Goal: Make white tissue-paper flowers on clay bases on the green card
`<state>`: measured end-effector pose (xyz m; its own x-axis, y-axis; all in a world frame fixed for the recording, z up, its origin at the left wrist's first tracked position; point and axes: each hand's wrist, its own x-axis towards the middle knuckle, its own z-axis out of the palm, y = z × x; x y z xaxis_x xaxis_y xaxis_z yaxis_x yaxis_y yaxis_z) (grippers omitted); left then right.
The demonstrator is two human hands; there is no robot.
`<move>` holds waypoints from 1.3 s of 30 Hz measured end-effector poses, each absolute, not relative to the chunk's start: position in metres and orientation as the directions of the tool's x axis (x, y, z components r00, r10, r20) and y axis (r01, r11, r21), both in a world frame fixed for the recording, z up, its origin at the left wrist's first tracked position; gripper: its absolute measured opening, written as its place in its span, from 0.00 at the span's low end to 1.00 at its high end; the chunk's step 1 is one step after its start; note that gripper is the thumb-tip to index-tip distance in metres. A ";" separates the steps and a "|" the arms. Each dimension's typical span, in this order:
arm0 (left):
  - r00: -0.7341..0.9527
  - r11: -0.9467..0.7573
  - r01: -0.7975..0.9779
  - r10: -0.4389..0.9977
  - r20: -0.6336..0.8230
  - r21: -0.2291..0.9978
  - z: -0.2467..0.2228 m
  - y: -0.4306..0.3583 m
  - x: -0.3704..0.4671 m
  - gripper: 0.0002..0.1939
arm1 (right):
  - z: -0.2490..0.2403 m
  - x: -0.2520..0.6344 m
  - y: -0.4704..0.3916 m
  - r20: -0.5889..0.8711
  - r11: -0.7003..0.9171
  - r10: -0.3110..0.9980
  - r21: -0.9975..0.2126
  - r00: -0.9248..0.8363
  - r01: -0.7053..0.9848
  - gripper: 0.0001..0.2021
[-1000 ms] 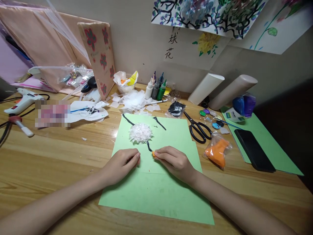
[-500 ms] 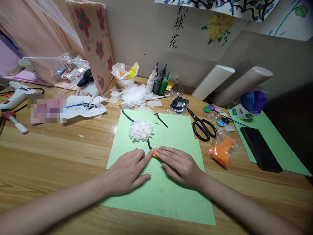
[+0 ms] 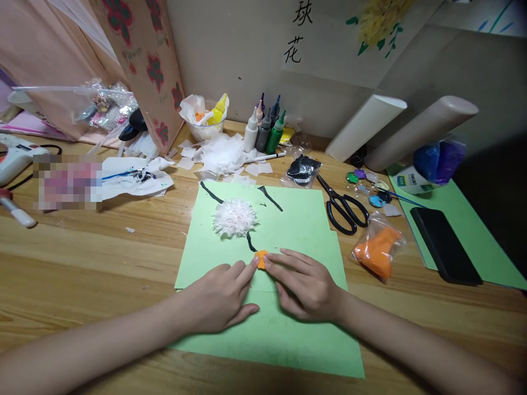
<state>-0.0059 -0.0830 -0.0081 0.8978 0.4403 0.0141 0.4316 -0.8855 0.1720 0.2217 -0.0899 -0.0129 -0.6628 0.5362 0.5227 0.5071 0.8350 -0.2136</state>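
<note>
A flattened piece of orange clay (image 3: pixel 262 259) lies on the green paper (image 3: pixel 300 230), at the lower end of a black clay stem. My left hand (image 3: pixel 220 296) presses it from the left with the index fingertip; its thumb is stretched apart and the other fingers are bent. From the right, my right hand (image 3: pixel 308 285) touches the clay with its fingertips, fingers extended and spread. Above the stem sits a fluffy white paper flower (image 3: pixel 235 218). Another black strip (image 3: pixel 272 198) lies on the paper at the upper right.
Black-handled scissors (image 3: pixel 346 208) and a bag of orange clay (image 3: pixel 376 252) lie to the right, near a black phone (image 3: pixel 444 244). Behind are paint bottles (image 3: pixel 263 131), tissue scraps (image 3: pixel 220 153) and a bowl (image 3: pixel 205 118). A glue gun (image 3: pixel 16 156) lies at far left.
The orange clay shows more and looks flatter and wider between my fingertips. My right hand's fingers have spread slightly. The view has tilted down a little.
</note>
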 end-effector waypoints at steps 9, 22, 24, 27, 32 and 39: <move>0.827 -0.843 0.506 0.534 0.175 0.181 -0.004 -0.085 -0.009 0.28 | -0.015 0.227 -0.088 0.459 0.768 0.634 -0.283 -0.622 0.575 0.26; 0.882 -0.868 0.447 0.468 0.056 0.217 -0.011 -0.075 -0.001 0.30 | -0.015 0.227 -0.090 0.597 0.754 0.630 -0.317 -0.497 0.575 0.16; 0.906 -0.902 0.392 0.413 0.095 0.181 -0.012 -0.070 0.000 0.28 | -0.016 0.228 -0.091 0.635 0.765 0.595 -0.261 -0.493 0.588 0.15; 0.926 -0.935 0.330 0.348 0.147 0.133 -0.012 -0.065 0.002 0.26 | -0.017 0.228 -0.092 0.650 0.801 0.529 -0.168 -0.546 0.575 0.14; 0.903 -0.917 0.378 0.395 0.169 0.124 -0.012 -0.067 0.000 0.24 | -0.017 0.227 -0.092 0.552 0.862 0.486 -0.173 -0.678 0.477 0.11; 0.846 -0.850 0.477 0.513 0.143 0.224 -0.013 -0.077 -0.006 0.31 | -0.014 0.224 -0.094 0.517 0.867 0.472 -0.128 -0.714 0.481 0.10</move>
<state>-0.0060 -0.0774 -0.0128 0.8464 0.5129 0.1435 0.4770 -0.8498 0.2242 0.2243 -0.0937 -0.0142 -0.7140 0.4724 0.5168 0.4814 0.8672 -0.1276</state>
